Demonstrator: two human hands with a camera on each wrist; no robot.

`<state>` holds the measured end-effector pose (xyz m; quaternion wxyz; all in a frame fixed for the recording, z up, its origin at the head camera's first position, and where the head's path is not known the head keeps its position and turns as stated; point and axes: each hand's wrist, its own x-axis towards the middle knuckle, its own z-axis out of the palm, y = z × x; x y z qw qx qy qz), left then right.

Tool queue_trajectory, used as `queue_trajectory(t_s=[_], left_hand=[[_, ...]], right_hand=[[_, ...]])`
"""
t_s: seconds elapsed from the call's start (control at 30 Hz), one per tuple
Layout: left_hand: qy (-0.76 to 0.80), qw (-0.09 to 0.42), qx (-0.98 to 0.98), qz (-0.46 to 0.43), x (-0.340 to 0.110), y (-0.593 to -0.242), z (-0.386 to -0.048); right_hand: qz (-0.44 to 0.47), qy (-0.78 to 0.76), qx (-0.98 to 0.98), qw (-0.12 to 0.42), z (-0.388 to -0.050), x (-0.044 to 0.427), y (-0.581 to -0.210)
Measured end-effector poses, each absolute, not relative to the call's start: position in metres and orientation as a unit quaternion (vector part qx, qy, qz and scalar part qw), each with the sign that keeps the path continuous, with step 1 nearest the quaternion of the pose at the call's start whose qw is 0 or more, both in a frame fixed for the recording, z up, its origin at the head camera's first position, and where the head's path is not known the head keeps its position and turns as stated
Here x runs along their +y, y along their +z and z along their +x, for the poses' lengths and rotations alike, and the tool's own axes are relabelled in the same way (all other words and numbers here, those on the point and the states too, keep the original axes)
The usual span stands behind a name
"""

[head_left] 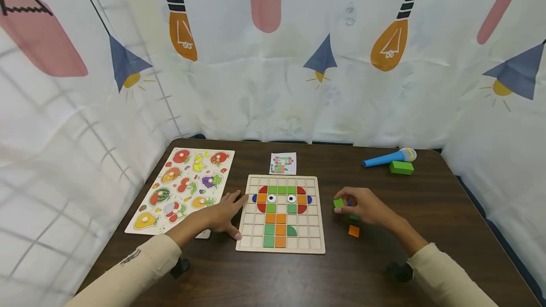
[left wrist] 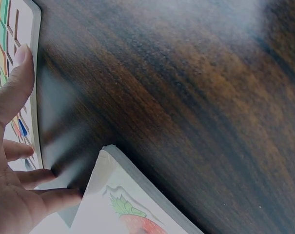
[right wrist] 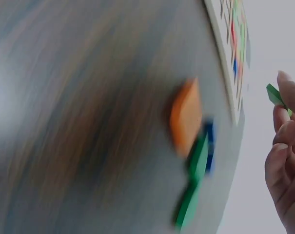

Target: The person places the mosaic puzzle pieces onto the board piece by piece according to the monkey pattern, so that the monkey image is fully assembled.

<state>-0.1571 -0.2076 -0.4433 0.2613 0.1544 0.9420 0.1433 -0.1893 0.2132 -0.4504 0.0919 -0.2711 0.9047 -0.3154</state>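
Note:
A wooden grid board (head_left: 307,243) lies mid-table, with red, green, orange and blue pieces set in it as a figure with two eyes. My left hand (head_left: 222,213) rests at the board's left edge, fingers spread, the thumb touching its rim in the left wrist view. To the right of the board, my right hand (head_left: 362,206) pinches a light green block (head_left: 339,203) between thumb and fingers, held above the table. Below that hand lie an orange square block (head_left: 354,231) and green pieces (right wrist: 200,156), with a blue piece (right wrist: 210,146) beside them, blurred in the right wrist view.
A small pattern card (head_left: 283,163) lies just behind the grid board. The fruit puzzle board (head_left: 142,203) is at the left, near my left hand. At the back right are a blue toy microphone (head_left: 386,158) and a green box-shaped block (head_left: 401,168). Printed curtains surround the table.

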Motion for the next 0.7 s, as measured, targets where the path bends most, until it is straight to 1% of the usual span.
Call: queue_trajectory(t_s=[0.53, 0.7], left_hand=[[0.140, 0.257, 0.944, 0.151, -0.207, -0.443, -0.157], [0.139, 0.258, 0.944, 0.155, -0.207, -0.444, -0.158]], right_hand=[[-0.348, -0.343, 0.858, 0.160, -0.165, 0.085, -0.456], [-0.361, -0.341, 0.854, 0.159, -0.160, 0.056, -0.459]])
